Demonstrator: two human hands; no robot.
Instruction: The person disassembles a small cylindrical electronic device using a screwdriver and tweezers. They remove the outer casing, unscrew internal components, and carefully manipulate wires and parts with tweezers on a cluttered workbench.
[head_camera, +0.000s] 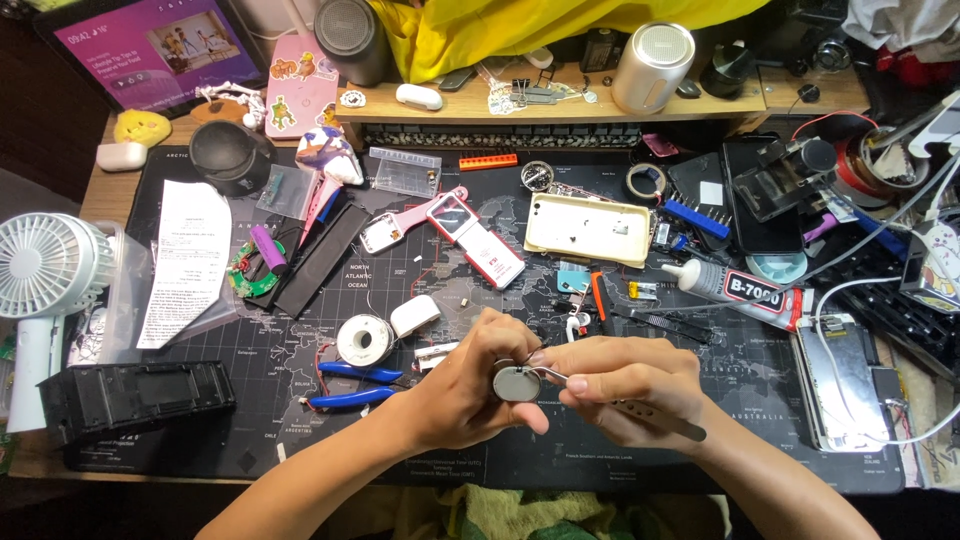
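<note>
both our forearms come up from the bottom edge and meet at lower centre of the frame, where our left hand (462, 385) pinches a small round silver disc (516, 383) between thumb and fingers, held above the dark map-printed mat (600, 440) rather than resting on it. our right hand (625, 378) is pressed together on a pair of metal tweezers (640, 408), whose tips meet the disc's upper edge; whether they hold anything there we cannot tell. to work this well, we judge that the left hand should brace low and steady, the tweezers should press lightly, and the disc should stay level so nothing slips off. just left of the hands lie blue-handled pliers (358, 385) and, a little higher, a spool of solder wire (364, 339). at far left stands a white handheld fan (45, 285) with a black box (135, 395) beside it. toward the middle of the frame sit a red and white flip phone (475, 238) and a cream phone case (588, 229), with a tube of glue (735, 285) to their right. along the top a wooden shelf (560, 108) carries a silver cylinder speaker (652, 66).
</note>
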